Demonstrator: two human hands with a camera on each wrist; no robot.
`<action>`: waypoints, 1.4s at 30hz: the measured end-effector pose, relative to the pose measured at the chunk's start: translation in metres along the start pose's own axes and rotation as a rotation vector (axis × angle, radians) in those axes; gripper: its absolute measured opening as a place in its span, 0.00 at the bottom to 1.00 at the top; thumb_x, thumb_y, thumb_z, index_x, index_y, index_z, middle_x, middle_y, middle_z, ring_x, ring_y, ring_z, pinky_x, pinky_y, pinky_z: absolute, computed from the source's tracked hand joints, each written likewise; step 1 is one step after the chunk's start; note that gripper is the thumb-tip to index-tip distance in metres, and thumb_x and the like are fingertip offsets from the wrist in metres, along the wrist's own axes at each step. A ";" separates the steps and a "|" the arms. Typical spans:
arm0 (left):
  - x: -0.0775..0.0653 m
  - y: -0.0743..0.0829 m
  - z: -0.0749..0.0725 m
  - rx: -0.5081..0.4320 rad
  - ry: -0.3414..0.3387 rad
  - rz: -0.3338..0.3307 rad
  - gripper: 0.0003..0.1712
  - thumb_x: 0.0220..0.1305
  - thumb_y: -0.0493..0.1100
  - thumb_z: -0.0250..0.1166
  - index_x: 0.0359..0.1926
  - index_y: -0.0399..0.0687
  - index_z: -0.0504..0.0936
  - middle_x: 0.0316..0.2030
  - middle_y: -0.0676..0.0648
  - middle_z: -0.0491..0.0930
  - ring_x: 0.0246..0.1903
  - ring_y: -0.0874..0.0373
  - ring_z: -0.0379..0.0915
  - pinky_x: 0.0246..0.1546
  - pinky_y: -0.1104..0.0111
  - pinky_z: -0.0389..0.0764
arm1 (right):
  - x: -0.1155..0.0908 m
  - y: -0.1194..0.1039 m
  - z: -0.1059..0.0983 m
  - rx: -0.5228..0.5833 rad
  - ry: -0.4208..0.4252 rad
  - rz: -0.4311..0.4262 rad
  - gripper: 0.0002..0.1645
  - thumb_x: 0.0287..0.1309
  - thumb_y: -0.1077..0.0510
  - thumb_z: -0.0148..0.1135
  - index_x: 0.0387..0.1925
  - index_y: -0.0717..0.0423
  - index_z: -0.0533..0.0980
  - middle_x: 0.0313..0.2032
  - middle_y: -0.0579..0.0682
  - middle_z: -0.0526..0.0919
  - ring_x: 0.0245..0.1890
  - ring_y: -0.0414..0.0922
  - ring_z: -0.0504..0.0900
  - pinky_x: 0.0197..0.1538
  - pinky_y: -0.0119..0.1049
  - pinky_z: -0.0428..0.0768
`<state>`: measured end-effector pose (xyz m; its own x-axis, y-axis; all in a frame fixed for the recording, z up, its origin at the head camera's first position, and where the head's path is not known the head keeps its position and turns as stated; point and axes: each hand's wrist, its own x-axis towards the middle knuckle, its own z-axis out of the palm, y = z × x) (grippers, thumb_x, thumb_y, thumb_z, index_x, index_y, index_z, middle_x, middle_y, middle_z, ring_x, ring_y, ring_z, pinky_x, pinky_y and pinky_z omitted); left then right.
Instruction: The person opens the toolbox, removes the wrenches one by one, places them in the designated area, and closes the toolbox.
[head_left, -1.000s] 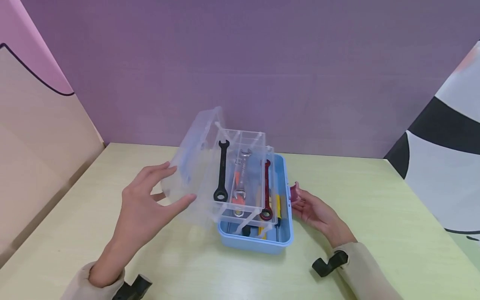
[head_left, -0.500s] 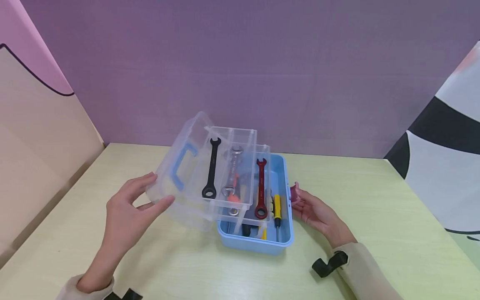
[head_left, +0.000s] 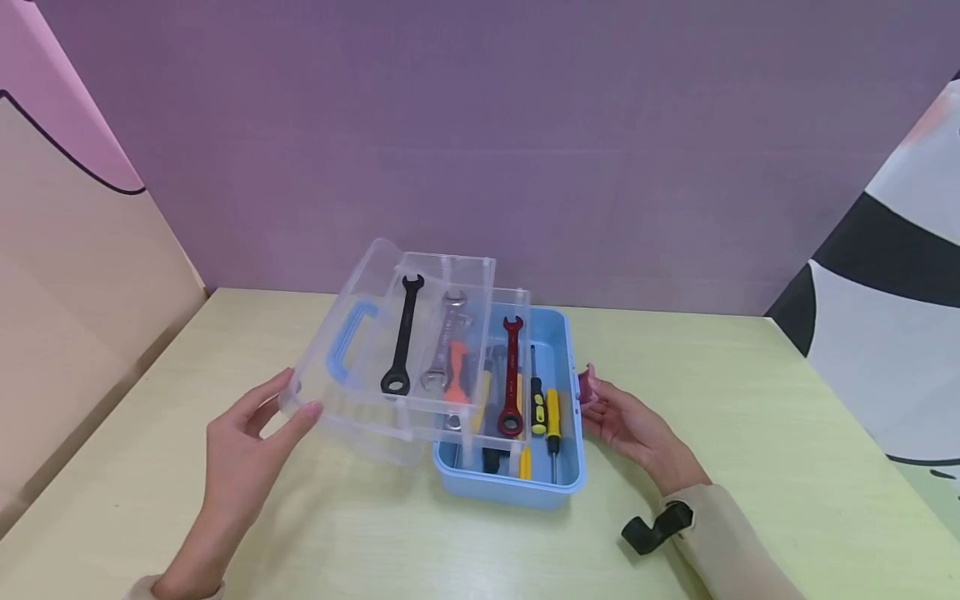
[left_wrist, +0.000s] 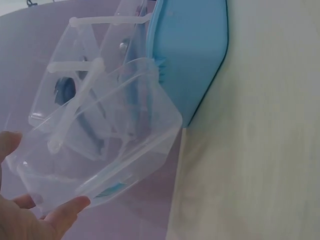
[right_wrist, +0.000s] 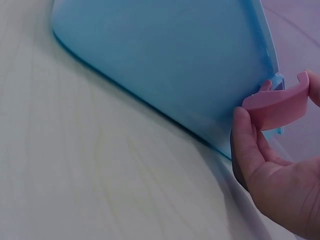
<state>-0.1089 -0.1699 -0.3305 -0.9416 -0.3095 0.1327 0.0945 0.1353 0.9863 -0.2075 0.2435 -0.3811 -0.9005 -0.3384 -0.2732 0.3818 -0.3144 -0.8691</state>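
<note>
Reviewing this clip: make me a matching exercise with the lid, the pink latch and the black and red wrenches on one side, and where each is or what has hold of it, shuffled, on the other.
Column 1
1. clear lid
2. pink latch
3. black wrench
4. red wrench

Column 2
A. in the lower tray
B. held by the right hand
C. in the upper tray
D. held at its edge by the left hand

Pairs: 1-D, 2-B, 3-C, 4-A

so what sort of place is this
Likely a staged tabletop booth: a pale table, a plain purple backdrop behind it, and a black-and-white patterned panel at the right.
</note>
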 end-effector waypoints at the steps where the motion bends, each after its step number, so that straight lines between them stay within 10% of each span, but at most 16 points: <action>1: 0.000 -0.001 0.000 -0.017 0.005 -0.010 0.30 0.56 0.36 0.70 0.61 0.40 0.73 0.53 0.62 0.74 0.48 0.77 0.73 0.40 0.84 0.81 | 0.000 0.000 0.000 -0.002 0.003 0.000 0.10 0.69 0.49 0.51 0.45 0.47 0.75 0.40 0.46 0.81 0.41 0.39 0.79 0.52 0.28 0.82; 11: 0.000 -0.023 -0.005 -0.254 -0.003 -0.102 0.16 0.60 0.33 0.65 0.44 0.58 0.82 0.38 0.62 0.83 0.39 0.71 0.80 0.39 0.75 0.85 | 0.001 0.000 0.000 -0.009 -0.005 -0.004 0.11 0.69 0.49 0.51 0.47 0.48 0.72 0.40 0.46 0.81 0.41 0.39 0.80 0.52 0.29 0.82; 25: 0.000 -0.057 -0.009 -0.351 -0.031 -0.205 0.13 0.64 0.36 0.63 0.34 0.64 0.84 0.37 0.60 0.82 0.38 0.69 0.79 0.40 0.75 0.85 | 0.001 0.001 0.000 -0.002 -0.006 0.002 0.10 0.69 0.50 0.50 0.43 0.47 0.76 0.39 0.45 0.81 0.40 0.38 0.79 0.51 0.28 0.82; 35: -0.001 -0.081 -0.013 -0.523 -0.170 -0.165 0.15 0.68 0.34 0.57 0.40 0.61 0.83 0.40 0.59 0.84 0.42 0.68 0.80 0.44 0.75 0.84 | 0.002 0.000 0.002 -0.005 0.003 -0.001 0.10 0.69 0.49 0.51 0.44 0.47 0.76 0.39 0.45 0.81 0.40 0.39 0.79 0.51 0.27 0.82; 42: -0.003 -0.085 -0.011 -0.336 -0.178 -0.162 0.23 0.65 0.32 0.59 0.60 0.45 0.71 0.43 0.65 0.80 0.46 0.72 0.77 0.49 0.79 0.80 | 0.003 0.001 0.001 -0.010 0.006 -0.002 0.10 0.69 0.49 0.51 0.44 0.46 0.76 0.40 0.45 0.82 0.40 0.39 0.79 0.51 0.27 0.82</action>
<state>-0.1108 -0.1912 -0.4136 -0.9914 -0.1296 -0.0169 0.0129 -0.2257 0.9741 -0.2098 0.2414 -0.3822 -0.9024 -0.3324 -0.2741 0.3780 -0.3056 -0.8739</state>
